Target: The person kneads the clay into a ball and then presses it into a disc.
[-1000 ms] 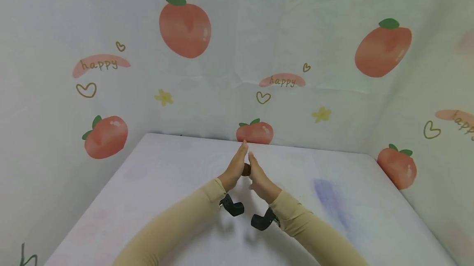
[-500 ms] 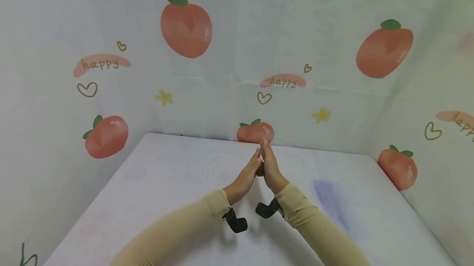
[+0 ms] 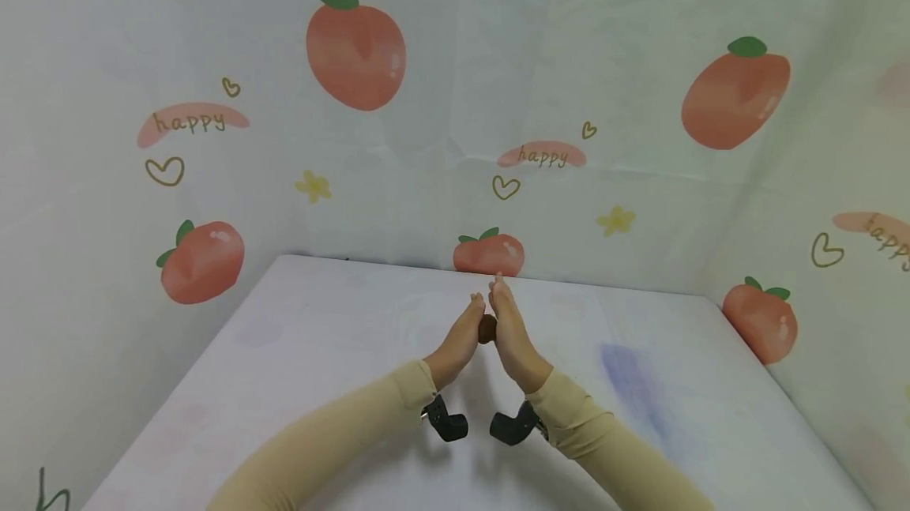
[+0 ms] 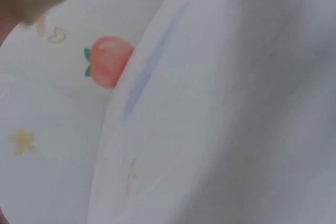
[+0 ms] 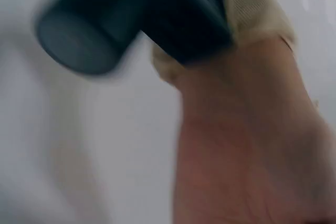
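In the head view a small rounded dark brown lump sits between my two palms, above the table. My left hand presses on it from the left with fingers straight, slanting upward. From the right, my right hand leans against it, its straight fingers reaching a little higher. The fingertips of both hands come close together above the lump. The right wrist view shows a bare palm and wrist up close, blurred, and the lump cannot be made out there. Neither does the left wrist view show the lump.
Below the hands a white table spreads out, with a bluish smear at right. A white cloth printed with peaches hangs behind and beside it. Black wrist cameras stick out under both sleeves.
The hands have slid back and forth against each other with the lump between them. Since half a second ago the right hand has drawn back slightly, and more of the lump shows.
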`<state>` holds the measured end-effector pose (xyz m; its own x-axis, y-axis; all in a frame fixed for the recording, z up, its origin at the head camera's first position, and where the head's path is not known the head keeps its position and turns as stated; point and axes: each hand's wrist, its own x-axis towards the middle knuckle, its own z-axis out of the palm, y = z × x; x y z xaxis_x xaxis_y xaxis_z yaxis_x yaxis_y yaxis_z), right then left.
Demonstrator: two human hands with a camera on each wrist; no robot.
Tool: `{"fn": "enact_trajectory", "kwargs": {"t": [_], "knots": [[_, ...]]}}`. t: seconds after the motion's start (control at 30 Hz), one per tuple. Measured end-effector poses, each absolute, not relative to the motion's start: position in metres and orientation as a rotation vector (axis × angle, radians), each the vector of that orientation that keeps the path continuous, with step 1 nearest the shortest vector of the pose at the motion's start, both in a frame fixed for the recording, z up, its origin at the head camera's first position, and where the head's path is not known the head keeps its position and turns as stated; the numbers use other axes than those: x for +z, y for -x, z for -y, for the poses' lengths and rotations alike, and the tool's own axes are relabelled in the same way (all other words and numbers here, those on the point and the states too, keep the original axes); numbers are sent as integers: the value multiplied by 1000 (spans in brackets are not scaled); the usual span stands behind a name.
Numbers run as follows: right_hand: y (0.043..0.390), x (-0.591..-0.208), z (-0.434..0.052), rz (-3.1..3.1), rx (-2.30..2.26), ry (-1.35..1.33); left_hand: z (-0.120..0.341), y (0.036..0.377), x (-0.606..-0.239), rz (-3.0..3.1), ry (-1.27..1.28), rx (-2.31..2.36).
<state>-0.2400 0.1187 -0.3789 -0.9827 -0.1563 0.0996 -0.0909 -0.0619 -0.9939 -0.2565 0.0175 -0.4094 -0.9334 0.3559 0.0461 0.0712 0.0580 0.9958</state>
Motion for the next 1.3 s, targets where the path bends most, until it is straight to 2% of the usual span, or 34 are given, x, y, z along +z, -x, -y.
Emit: {"fn": "enact_trajectory", "kwargs": {"t": [0.27, 0.47, 0.63, 0.83, 1.07, 1.3], "knots": [[258, -384, -128, -2196, -2278, 167, -23, 240, -396, -2007, -727, 2074], [239, -392, -115, -2151, -2179, 162, -15, 251, -383, -1934, -487, 2197], [223, -380, -110, -2090, -2217, 240, -17, 258, -395, -2089, -396, 2052], [235, -365, -123, -2153, -2296, 224, -24, 249, -409, -2111, -435, 1983], [257, -377, -129, -2159, -2341, 116, -27, 238, -389, -1938, -707, 2096], [239, -394, -117, -2123, -2179, 117, -15, 253, -377, -1974, -542, 2166]]}}
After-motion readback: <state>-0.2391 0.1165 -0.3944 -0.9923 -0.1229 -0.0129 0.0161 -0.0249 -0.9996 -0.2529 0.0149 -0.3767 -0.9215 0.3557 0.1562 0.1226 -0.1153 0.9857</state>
